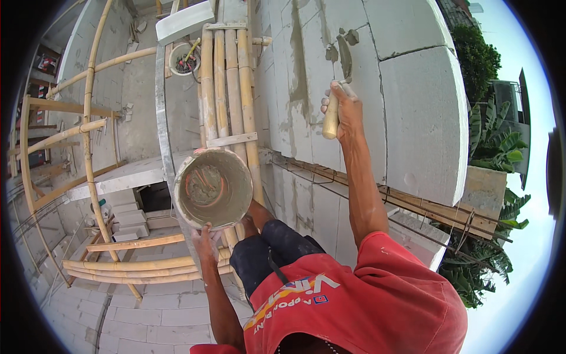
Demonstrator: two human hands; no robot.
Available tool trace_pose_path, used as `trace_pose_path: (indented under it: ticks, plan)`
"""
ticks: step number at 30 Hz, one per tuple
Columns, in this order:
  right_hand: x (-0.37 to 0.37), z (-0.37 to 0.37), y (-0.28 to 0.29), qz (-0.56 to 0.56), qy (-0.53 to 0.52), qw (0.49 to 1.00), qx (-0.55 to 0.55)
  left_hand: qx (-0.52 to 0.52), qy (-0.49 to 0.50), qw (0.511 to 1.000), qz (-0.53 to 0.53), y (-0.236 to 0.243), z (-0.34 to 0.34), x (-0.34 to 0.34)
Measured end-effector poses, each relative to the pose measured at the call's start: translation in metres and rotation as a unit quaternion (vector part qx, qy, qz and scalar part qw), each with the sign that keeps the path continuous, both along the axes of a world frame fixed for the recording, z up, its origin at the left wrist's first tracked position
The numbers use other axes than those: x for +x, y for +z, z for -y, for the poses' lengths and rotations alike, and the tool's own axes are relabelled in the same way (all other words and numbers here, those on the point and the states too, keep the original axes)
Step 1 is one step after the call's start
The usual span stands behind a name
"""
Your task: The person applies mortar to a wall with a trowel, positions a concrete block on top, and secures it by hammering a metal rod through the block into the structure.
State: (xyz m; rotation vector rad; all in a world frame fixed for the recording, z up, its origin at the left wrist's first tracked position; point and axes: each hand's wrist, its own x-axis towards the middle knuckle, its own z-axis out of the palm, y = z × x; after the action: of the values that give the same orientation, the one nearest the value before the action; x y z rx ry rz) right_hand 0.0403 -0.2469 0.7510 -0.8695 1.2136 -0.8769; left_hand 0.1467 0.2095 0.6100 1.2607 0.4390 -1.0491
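My left hand (206, 241) grips the near rim of a round bucket (237, 184), which is tilted so its inside shows. Wet grey mortar (200, 184) lies at its bottom and coats the walls. With my right hand (346, 107) I hold a trowel by its wooden handle (331, 122), fingers closed round it. The trowel's mortar-covered blade (344, 58) is at the pale block wall (421, 124); whether it touches is hard to tell. Grey mortar (299, 71) is smeared along a joint to the left, and dabs of it lie beside the blade.
Bamboo poles (233, 88) form a narrow walkway beside the wall. Beyond the bucket are a smaller pail (184, 59) with tools and a loose white block (186, 23). Bamboo scaffolding (89, 106) stands at left above a lower level. Reinforcing bars and a plank (436, 215) stick out at right.
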Motion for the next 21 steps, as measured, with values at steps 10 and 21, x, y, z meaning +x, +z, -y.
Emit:
trace_pose_path:
  ticks: [10, 21]
  plan:
    - [0.04, 0.022, -0.006, -0.06, -0.047, 0.988, -0.134, 0.02, 0.069, 0.997, -0.02, 0.012, -0.044, -0.028]
    - [-0.013, 0.1, -0.065, 0.128, -0.002, 0.987, 0.095, 0.019, 0.074, 0.996, -0.046, 0.016, -0.054, -0.042]
